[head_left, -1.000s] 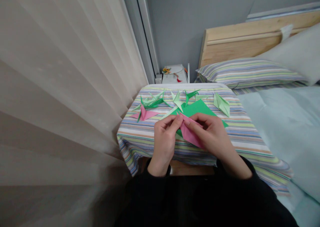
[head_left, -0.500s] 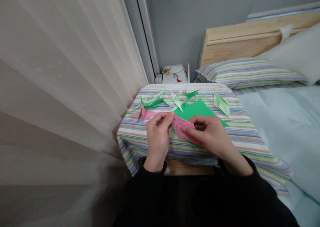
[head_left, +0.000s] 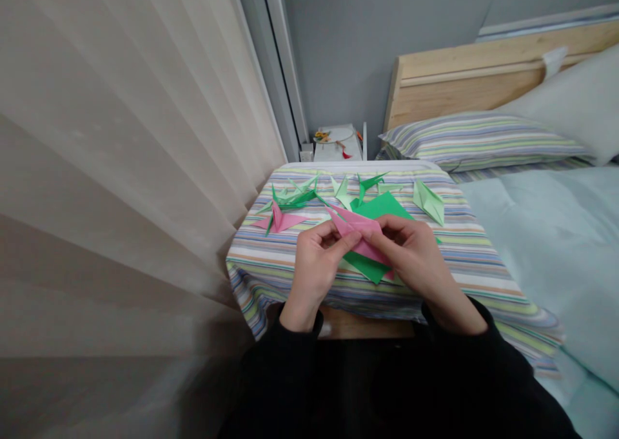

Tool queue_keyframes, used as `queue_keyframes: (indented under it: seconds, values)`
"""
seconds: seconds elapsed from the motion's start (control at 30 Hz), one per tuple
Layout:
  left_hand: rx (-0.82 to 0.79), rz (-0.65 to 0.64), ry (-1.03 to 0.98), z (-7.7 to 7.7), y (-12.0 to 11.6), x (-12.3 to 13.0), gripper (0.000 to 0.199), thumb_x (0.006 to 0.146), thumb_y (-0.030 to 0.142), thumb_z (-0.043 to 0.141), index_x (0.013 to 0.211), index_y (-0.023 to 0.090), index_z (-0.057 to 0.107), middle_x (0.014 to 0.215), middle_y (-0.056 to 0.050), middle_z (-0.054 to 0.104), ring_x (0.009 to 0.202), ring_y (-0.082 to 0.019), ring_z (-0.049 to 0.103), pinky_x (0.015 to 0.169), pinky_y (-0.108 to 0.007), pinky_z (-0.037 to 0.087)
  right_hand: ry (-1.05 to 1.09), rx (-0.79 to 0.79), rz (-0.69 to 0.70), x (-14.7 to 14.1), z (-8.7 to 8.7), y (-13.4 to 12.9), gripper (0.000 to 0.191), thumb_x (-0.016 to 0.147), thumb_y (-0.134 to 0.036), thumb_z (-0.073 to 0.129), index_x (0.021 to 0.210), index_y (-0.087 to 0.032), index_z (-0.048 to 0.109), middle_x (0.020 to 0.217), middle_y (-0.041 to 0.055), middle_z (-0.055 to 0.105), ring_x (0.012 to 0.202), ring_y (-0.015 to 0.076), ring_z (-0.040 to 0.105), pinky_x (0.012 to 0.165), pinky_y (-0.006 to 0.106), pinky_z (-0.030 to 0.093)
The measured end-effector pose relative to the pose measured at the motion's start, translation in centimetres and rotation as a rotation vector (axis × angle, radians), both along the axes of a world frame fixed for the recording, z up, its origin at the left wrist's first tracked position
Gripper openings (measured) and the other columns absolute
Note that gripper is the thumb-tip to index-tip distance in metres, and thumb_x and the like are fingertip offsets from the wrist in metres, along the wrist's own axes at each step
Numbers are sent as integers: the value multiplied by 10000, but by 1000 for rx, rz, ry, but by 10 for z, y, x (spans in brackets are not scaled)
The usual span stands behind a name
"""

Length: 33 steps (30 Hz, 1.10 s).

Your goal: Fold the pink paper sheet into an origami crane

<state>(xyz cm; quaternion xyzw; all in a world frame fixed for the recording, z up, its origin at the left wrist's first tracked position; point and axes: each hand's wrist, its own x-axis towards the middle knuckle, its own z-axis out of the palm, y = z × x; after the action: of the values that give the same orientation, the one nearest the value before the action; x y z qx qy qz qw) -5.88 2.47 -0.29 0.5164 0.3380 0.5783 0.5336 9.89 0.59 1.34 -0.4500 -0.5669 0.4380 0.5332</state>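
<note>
A folded piece of pink origami paper [head_left: 355, 221] is pinched between both hands above the table. My left hand [head_left: 316, 258] grips its near left edge, thumb on top. My right hand [head_left: 411, 252] holds the right part, with its thumb almost meeting the left one. Beneath the pink paper lie flat green sheets [head_left: 387, 205], partly covered by my hands. Left of my left hand rests a pink paper crane [head_left: 285, 221]. Behind it are several folded green cranes [head_left: 294, 197], overlapping one another. A light green folded piece [head_left: 429, 202] lies to the right.
A striped cloth [head_left: 261, 252] covers the small table. A pale curtain [head_left: 145, 136] hangs close along the left. The bed [head_left: 541, 233] with a striped pillow [head_left: 483, 139] borders the right side. A white stand [head_left: 338, 147] with small items is behind the table.
My left hand has shifted right from the paper's left tip to its near edge, beside my right thumb. The pink paper's pointed tip now shows free at the upper left.
</note>
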Motion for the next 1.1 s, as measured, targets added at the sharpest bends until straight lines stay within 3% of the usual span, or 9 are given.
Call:
queue_keyframes:
  seconds: [0.27,0.4,0.57,0.8,0.97,1.1]
  values:
    - [29,71,47,5,-5,1,208,841,381,823,817,175,818,715,-1,690,674,-130,552,686,-264,461,-143,87,-41,-3,4,-3,378,901,-425,657,625,-167,641,566,-37,454,549,100,379,512,275,258]
    - [58,121,87,5,-5,3,192,847,346,810,759,176,792,648,23,610,625,-113,475,640,-256,409,-134,131,-116,-7,1,-3,371,911,-391,647,614,-168,659,565,-31,482,557,103,384,522,280,261]
    - [22,191,78,2,-2,3,342,828,369,826,611,177,645,565,59,444,553,-96,364,562,-254,328,-85,105,-209,-10,-4,-1,354,852,-419,740,608,-165,706,550,-22,550,548,106,413,517,275,282]
    - [64,282,25,1,-2,2,272,777,411,884,720,183,747,653,20,633,615,-119,497,591,-247,400,55,-71,89,-12,-6,4,254,703,-392,844,741,-148,786,632,-18,633,595,118,483,575,264,372]
    - [33,141,-45,2,-7,10,193,780,363,876,773,186,799,741,-11,740,712,-147,624,715,-267,500,67,-57,-12,-9,-6,2,253,727,-397,819,832,-168,840,655,-10,651,599,129,495,592,280,399]
    - [14,207,-76,2,-8,11,150,751,302,886,704,196,790,671,13,718,640,-125,597,651,-250,479,38,-98,12,-7,-2,-1,261,715,-419,828,726,-160,792,595,-17,592,547,111,441,516,263,334]
